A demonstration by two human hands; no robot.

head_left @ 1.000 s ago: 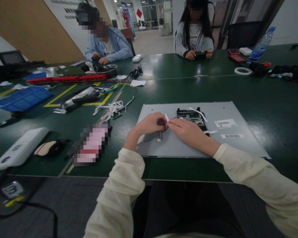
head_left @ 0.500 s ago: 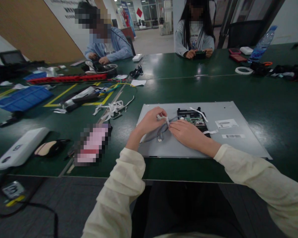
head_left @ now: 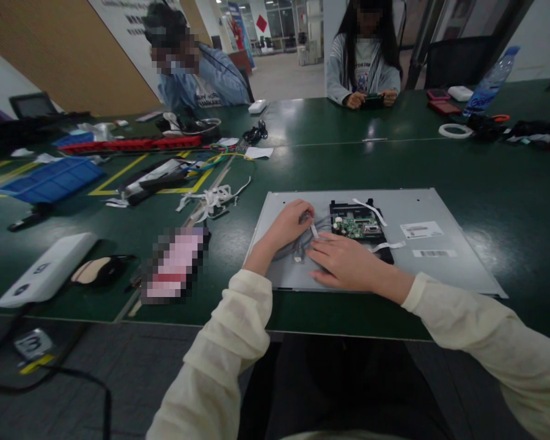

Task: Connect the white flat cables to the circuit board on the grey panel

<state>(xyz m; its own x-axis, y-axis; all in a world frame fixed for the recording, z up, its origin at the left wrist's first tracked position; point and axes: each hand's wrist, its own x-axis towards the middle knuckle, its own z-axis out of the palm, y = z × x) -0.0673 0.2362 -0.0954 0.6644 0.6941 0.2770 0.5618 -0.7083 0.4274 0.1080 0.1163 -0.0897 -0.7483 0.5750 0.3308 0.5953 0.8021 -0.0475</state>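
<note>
The right hand (head_left: pixel 341 260) has just loosened: its fingers, bunched at the left fingertips a second ago, now spread palm down over the panel (head_left: pixel 424 211), thumb apart, grip open, with the forefinger at the low end of a white strip (head_left: pixel 315 230). The left hand (head_left: pixel 291 223) has hardly moved; its grip is closed on the upper end of that strip, thumb and finger pinched together, though how firmly cannot be told. The strip now shows as a short, straight length between the two hands, over the grey cable (head_left: pixel 303 242), which seems to leave the left hand doing the holding and the right one pressing or steadying. Whether the strip sticks to the cable or only lies across it is unclear. The cable runs on the panel from under the left wrist towards the board (head_left: pixel 357 228); a small plug (head_left: pixel 297 259) lies just below it. With the right hand lower, more of the board is in sight. The panel lies flat on the surface (head_left: pixel 348 168), a heap of loose strips (head_left: pixel 213 198) to its left. Across the way, the person on the left (head_left: pixel 206 79) has raised their arms towards their head.
</note>
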